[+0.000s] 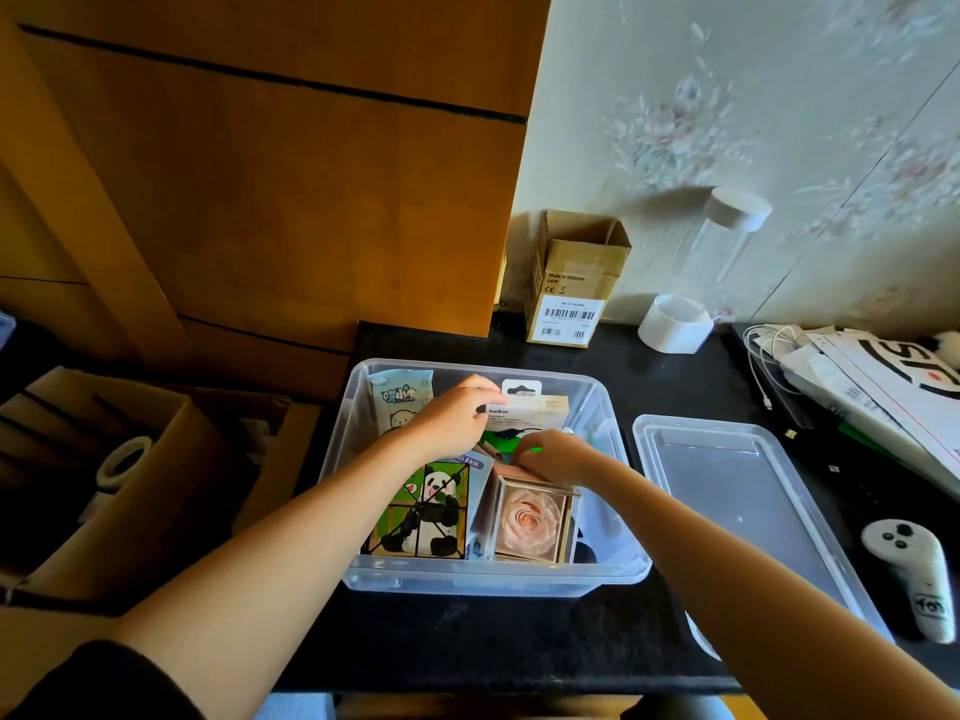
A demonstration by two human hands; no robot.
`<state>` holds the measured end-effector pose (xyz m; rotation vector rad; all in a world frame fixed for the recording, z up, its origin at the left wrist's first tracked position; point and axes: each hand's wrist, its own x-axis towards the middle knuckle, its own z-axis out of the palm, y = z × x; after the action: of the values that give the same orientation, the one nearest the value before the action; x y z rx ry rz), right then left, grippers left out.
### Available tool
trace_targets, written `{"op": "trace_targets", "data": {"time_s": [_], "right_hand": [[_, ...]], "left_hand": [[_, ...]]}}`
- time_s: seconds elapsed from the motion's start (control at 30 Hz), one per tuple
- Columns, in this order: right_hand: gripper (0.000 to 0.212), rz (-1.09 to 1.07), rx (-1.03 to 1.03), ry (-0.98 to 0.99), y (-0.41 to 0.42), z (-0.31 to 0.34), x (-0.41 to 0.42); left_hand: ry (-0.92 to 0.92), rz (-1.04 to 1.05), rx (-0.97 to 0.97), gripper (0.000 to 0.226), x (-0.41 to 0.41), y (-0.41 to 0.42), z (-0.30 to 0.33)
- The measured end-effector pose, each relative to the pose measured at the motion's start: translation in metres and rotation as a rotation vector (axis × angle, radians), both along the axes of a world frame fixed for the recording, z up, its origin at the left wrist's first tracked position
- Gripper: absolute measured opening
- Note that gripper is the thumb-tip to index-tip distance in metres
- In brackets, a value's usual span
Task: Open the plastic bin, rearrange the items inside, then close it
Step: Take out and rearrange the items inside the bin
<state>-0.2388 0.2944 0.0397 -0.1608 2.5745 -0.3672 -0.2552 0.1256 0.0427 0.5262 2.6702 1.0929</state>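
The clear plastic bin [488, 579] stands open on the black counter, and its lid [737, 501] lies flat to its right. Inside are a panda mini-fan box [423, 511], a clear cube with a pink rose [532, 522], a blue tissue pack [402, 400] and a white Belkin package [535, 410]. My left hand [452, 418] grips the left edge of the Belkin package at the back of the bin. Just behind the rose cube, my right hand [556, 454] pinches something green; most of that item is hidden.
A small cardboard box [574, 283] and a clear cylinder with a white cap [701, 267] stand by the wall. Papers and white cables [857, 376] lie at far right, a white controller [909, 579] beside the lid. An open carton [104, 475] sits left.
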Motion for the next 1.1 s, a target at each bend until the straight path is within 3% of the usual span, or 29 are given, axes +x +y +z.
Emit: {"op": "trace_targets", "data": {"time_s": [0.17,0.3,0.53,0.77,0.93,1.1], "right_hand": [[0.040,-0.131,0.036,0.077,-0.004,-0.006,0.000],[0.022,-0.219,-0.042,0.165,0.000,-0.004,0.000],[0.014,-0.238,-0.157,0.390,0.006,0.003,0.011],[0.016,-0.153,-0.484,0.469,0.009,0.033,0.019],[0.017,-0.171,-0.613,0.457,-0.001,0.042,0.022],[0.018,-0.230,-0.773,0.432,-0.020,0.042,0.027]], "left_hand": [[0.005,0.004,-0.001,0.040,0.001,-0.001,0.000],[0.021,0.002,0.003,0.040,0.001,0.000,0.001],[0.020,-0.008,0.006,0.041,0.001,-0.001,0.003],[-0.060,-0.007,0.063,0.034,0.004,-0.001,0.011],[-0.169,-0.041,0.244,0.029,0.013,-0.007,0.029],[-0.045,0.060,0.220,0.016,0.021,-0.022,0.050]]}}
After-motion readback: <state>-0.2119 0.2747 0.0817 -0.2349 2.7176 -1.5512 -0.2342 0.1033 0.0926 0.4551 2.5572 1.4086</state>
